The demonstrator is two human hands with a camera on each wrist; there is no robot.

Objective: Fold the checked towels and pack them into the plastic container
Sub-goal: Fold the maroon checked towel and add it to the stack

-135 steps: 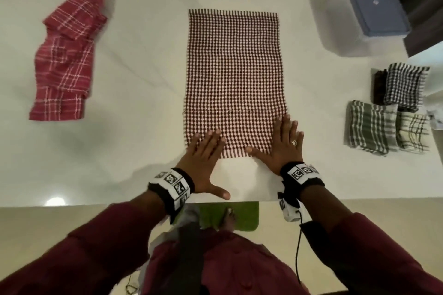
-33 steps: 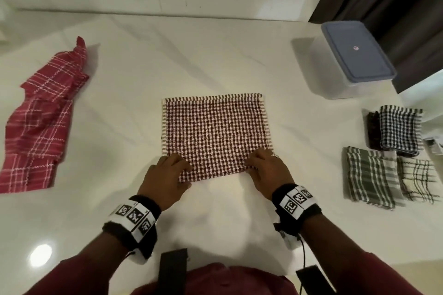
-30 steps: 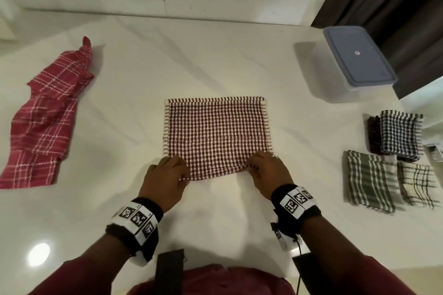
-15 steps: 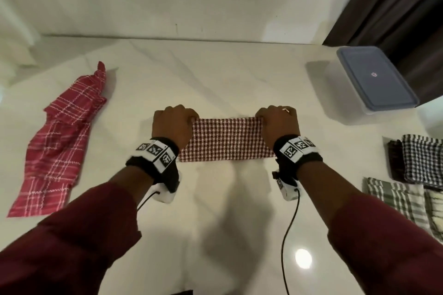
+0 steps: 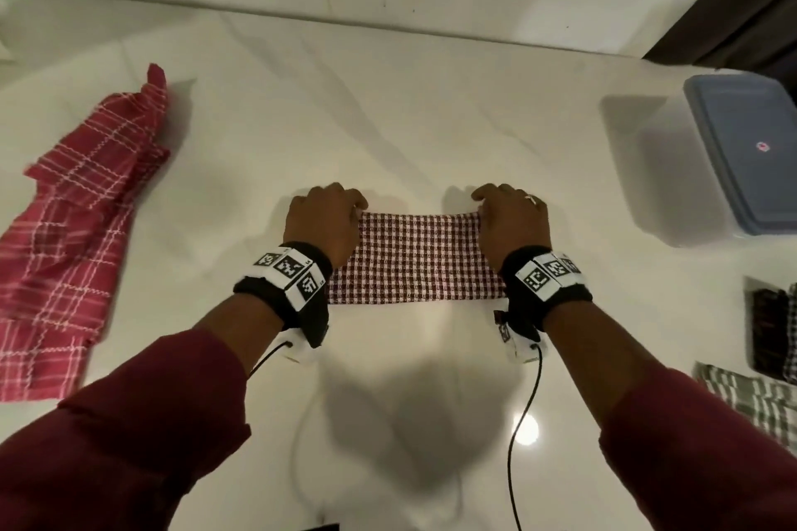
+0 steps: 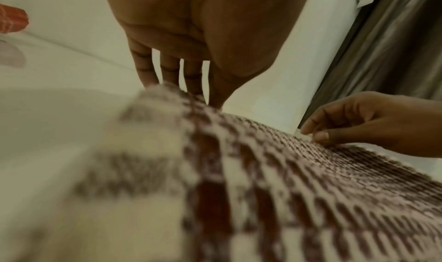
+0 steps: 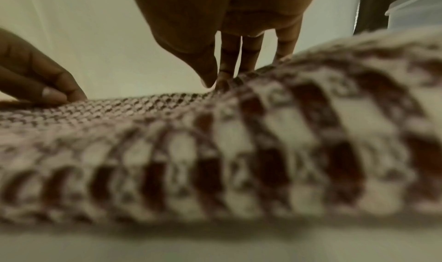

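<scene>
The maroon-and-white checked towel [image 5: 416, 259] lies as a narrow folded strip across the middle of the white table [image 5: 388, 108]. My left hand [image 5: 351, 207] pinches its far left corner and my right hand [image 5: 483, 207] pinches its far right corner. In the left wrist view my left hand's fingers [image 6: 191, 84] reach down onto the towel's far edge [image 6: 275, 152]. In the right wrist view my right hand [image 7: 219, 80] pinches the fabric [image 7: 167, 114] between thumb and fingers. The plastic container [image 5: 742, 155] stands at the right edge with its blue lid on.
A crumpled red plaid towel [image 5: 77, 237] lies at the left of the table. Folded towels, one dark [image 5: 772, 332] and one green-checked [image 5: 750, 405], lie at the right near edge. A wall runs along the far side, with a dark curtain [image 5: 733, 4] at the far right.
Both hands carried the towel's near edge away from me onto the far edge, halving it into a narrow strip. Over the last half second the hands have hardly moved.
</scene>
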